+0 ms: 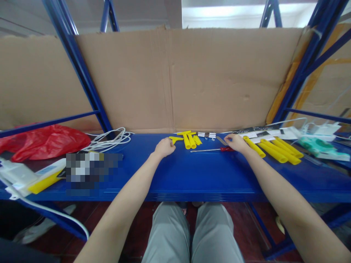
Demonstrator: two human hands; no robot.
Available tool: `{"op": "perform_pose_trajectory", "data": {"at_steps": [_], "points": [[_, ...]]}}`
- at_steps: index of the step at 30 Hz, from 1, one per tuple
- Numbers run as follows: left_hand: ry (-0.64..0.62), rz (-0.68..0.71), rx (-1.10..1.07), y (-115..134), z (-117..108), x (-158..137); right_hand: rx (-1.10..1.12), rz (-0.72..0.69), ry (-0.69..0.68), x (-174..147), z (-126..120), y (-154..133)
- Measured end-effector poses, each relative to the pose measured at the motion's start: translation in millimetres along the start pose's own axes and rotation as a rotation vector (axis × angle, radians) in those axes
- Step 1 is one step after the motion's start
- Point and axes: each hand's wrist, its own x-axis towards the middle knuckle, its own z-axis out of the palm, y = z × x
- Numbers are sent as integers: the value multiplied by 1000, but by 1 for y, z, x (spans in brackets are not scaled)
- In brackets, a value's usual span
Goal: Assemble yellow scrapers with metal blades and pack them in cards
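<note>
My left hand (164, 147) is closed at the end of a yellow T-shaped plastic piece (176, 139), its fingertips partly hidden. To the right lie more yellow pieces with hollow round handles (187, 141) and several small yellow pointed bits (197, 139). My right hand (235, 142) has its fingers pinched together; anything between them is too small to make out. Beside those fingertips is a thin grey flat strip (221, 140). A screwdriver (207, 150) with a red handle lies just below, its handle end near my right wrist.
On the blue table (203, 171), several yellow tubes (272, 151) lie at right beside a green-and-clear plastic bag (319, 146). Small bundled pieces (207, 135) sit at the back. A red plastic bag (52, 140) and coiled white cable (116, 138) are left. Cardboard (219, 80) stands behind.
</note>
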Motion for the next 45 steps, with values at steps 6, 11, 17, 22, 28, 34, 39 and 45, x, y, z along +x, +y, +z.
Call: {"op": "perform_pose_trajectory", "data": {"at_steps": [6, 11, 17, 22, 28, 34, 39, 45], "points": [[-30, -23, 46, -1, -4, -2, 54, -62, -38, -2, -2, -2], [-88, -50, 83, 1, -7, -6, 78, -102, -64, -2, -1, -1], [-128, -28, 207, 3, -6, -8, 100, -212, -75, -1, 1, -3], [-151, 36, 204, 2, 0, -5, 47, -308, -180, -1, 4, -10], [-205, -30, 159, 0, -10, -7, 61, -245, -237, 1, 12, -10], [-288, -22, 119, -1, -21, -8, 27, -177, -250, 1, 8, -1], [-418, 87, 136, -2, -33, -10, -51, -93, -269, 2, 1, 12], [-489, 233, 49, 5, -39, -16, -170, 15, -274, 6, 0, 26]]}}
